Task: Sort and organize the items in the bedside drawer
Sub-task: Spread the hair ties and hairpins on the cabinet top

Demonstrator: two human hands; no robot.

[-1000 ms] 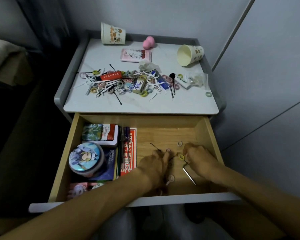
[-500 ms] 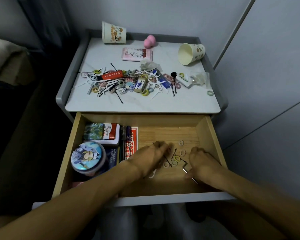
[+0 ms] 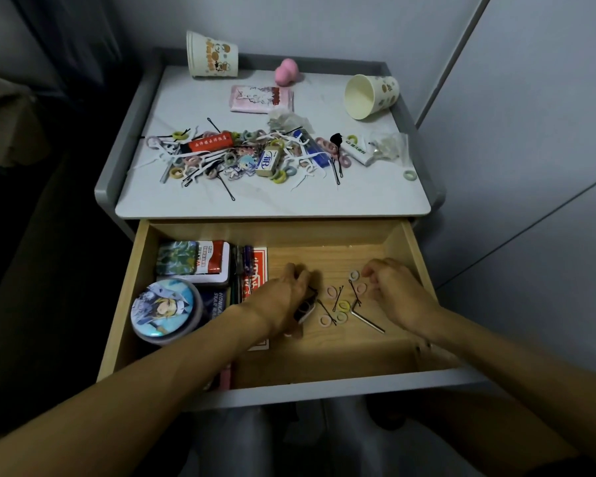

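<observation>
The wooden drawer (image 3: 324, 232) is pulled open below the bedside top. On its bare floor lie several small hair ties (image 3: 341, 306), a few black hairpins (image 3: 338, 297) and a metal hex key (image 3: 367, 316). My left hand (image 3: 283, 301) is left of them, its fingers curled round a small dark object (image 3: 305, 309) with a pale edge. My right hand (image 3: 393, 290) hovers right of the ties with loosely curled fingers, its tips close to a white ring (image 3: 354, 275). I see nothing held in it.
The drawer's left side holds a round picture tin (image 3: 166, 309), a red and green tin (image 3: 193, 259) and a red card box (image 3: 255, 273). On top lie a tangled pile of ties, pins and small packs (image 3: 248, 156), two tipped paper cups (image 3: 212, 56) (image 3: 370, 96) and a pink packet (image 3: 260, 99).
The hands have drawn apart, uncovering the ties and pins between them. My left hand now has the small dark object in its fingers; my right hand has moved off the hex key toward the back right.
</observation>
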